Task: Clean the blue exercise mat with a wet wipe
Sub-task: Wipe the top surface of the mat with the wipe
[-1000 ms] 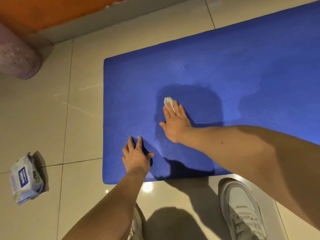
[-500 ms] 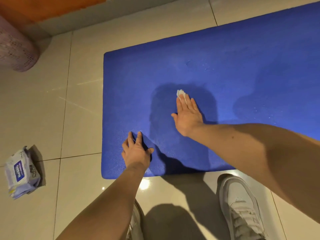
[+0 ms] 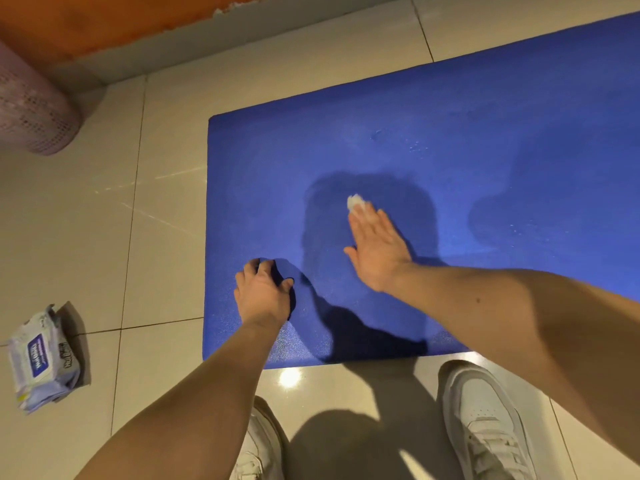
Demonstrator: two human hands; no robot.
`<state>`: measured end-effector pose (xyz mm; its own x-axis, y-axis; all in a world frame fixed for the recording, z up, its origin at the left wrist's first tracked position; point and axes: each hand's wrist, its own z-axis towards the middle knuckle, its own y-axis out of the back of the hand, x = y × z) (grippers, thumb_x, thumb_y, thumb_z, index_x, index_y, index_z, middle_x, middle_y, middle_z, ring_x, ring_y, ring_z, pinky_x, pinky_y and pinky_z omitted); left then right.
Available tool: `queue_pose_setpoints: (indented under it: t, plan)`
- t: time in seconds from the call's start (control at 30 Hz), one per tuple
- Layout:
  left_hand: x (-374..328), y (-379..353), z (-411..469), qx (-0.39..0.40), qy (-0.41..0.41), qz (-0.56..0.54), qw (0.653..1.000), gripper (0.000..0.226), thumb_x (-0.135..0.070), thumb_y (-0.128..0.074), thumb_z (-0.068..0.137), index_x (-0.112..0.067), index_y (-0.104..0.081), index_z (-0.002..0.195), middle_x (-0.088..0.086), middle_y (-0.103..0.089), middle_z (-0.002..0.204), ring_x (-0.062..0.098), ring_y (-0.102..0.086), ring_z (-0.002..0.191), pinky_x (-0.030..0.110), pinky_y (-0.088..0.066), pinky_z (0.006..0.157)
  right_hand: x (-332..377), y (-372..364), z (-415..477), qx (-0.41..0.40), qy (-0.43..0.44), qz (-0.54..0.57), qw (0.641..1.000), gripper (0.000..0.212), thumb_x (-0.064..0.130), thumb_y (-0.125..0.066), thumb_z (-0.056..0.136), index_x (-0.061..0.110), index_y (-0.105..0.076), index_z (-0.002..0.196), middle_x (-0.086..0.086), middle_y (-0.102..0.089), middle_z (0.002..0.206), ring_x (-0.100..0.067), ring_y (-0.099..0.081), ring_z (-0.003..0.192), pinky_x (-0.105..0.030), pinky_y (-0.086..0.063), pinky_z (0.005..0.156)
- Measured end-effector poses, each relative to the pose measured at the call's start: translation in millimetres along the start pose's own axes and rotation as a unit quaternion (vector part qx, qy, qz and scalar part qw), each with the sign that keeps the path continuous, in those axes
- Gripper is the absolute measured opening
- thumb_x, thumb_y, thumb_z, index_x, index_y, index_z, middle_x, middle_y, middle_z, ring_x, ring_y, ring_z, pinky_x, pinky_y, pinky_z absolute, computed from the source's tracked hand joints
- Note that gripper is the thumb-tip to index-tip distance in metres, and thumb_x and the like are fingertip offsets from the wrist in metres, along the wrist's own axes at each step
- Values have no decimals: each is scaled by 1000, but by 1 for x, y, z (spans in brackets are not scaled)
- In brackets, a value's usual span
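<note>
So the blue exercise mat (image 3: pixel 485 133) is lying flat on the pale tiled floor (image 3: pixel 156 237), taking up most of the centre and right of the frame, with its short edge facing left and its near edge along the bottom middle. The right hand (image 3: pixel 377 251) is laid flat on it around the centre of the frame, fingers straight and together, pressing a scrunched-up white wet wipe (image 3: pixel 355 201) under the fingertips. Only a bit of the wipe pokes out past the fingers. The left hand (image 3: pixel 263 296) is planted on the mat near its lower left corner, fingers spread a little and slightly bent, holding nothing, just resting its weight there. There are some faint damp-looking specks on the mat up and to the right of the wipe.

Off the mat, a pack of wipes (image 3: pixel 43 358) sits on the tiles at the lower left of the frame, well apart from everything. A pinkish perforated basket (image 3: pixel 31 112) is in the upper left by the orange wall (image 3: pixel 104 22). Two white sneakers show at the bottom, the right shoe (image 3: pixel 485 420) and the left shoe (image 3: pixel 256 445), both on the tiles just short of the mat's near edge.
</note>
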<state>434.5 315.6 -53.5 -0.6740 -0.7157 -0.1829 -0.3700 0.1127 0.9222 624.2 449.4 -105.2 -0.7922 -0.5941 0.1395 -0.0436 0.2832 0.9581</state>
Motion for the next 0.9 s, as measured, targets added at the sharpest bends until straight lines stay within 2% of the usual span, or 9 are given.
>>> queue_pose_setpoints:
  t: [0.07, 0.17, 0.23, 0.33, 0.47, 0.57, 0.73, 0.83, 0.9]
  plan:
    - [-5, 2, 13, -2, -4, -3, 1000, 58, -39, -66, 93, -18, -48, 144, 4, -32, 156, 30, -27, 139, 45, -32, 113, -4, 10, 13, 0, -81, 43, 996, 74, 44, -21, 107, 2, 13, 157, -12, 28, 164, -29, 25, 152, -46, 7, 126]
    - [-10, 4, 32, 8, -3, -8, 1000, 63, -39, -67, 92, -19, -43, 148, 4, -24, 160, 28, -19, 144, 47, -33, 114, 16, 11, 20, -6, -109, 99, 989, 74, 42, -23, 107, -2, 10, 157, -16, 26, 164, -30, 28, 151, -46, 6, 125]
    - [-12, 4, 42, 25, -1, -2, 1000, 67, -39, -67, 92, -22, -38, 151, 4, -18, 162, 28, -14, 147, 49, -33, 115, 41, 3, 18, -2, -63, 124, 990, 74, 39, -29, 107, -3, 5, 158, -17, 24, 165, -31, 30, 150, -46, 7, 125]
    - [-13, 2, 50, 65, 9, 3, 998, 77, -40, -67, 92, -24, -27, 157, 2, -8, 165, 27, -7, 149, 48, -28, 118, 76, -7, 9, 46, 66, 53, 995, 71, 42, -25, 108, 2, 6, 159, -16, 25, 164, -32, 29, 150, -46, 7, 125]
    - [-10, 1, 52, 78, 12, 22, 997, 81, -44, -65, 92, -29, -21, 159, -2, -5, 166, 25, -5, 149, 48, -27, 119, 61, -1, 17, 27, 167, -3, 986, 69, 44, -22, 108, 8, 7, 159, -10, 23, 166, -26, 25, 152, -42, 7, 125]
    - [-9, 1, 50, 78, 13, 22, 997, 79, -44, -65, 93, -31, -22, 158, -3, -5, 166, 23, -5, 149, 50, -26, 118, 29, 12, 40, 28, 92, 5, 995, 70, 47, -21, 108, 11, 8, 161, -4, 25, 166, -23, 23, 153, -42, 8, 125]
    - [-9, 1, 49, 78, 17, 15, 997, 78, -44, -66, 92, -33, -25, 157, -4, -7, 165, 24, -7, 149, 49, -25, 118, 10, 27, 63, 39, -89, 37, 995, 74, 51, -20, 107, 9, 9, 160, -9, 26, 165, -37, 23, 151, -51, 8, 124]
    - [-10, 2, 52, 76, 22, 13, 997, 78, -44, -68, 91, -33, -27, 156, -4, -8, 165, 25, -9, 148, 48, -24, 119, 35, 21, 59, 26, -96, 70, 993, 76, 49, -23, 107, 4, 8, 159, -15, 29, 163, -36, 25, 151, -50, 8, 124]
    - [-9, 1, 54, 77, 29, 16, 996, 78, -45, -68, 90, -35, -27, 156, -3, -8, 165, 26, -11, 148, 48, -24, 119, 57, 15, 54, 27, -43, 68, 996, 75, 47, -24, 107, 3, 7, 159, -16, 29, 163, -35, 26, 151, -50, 9, 124]
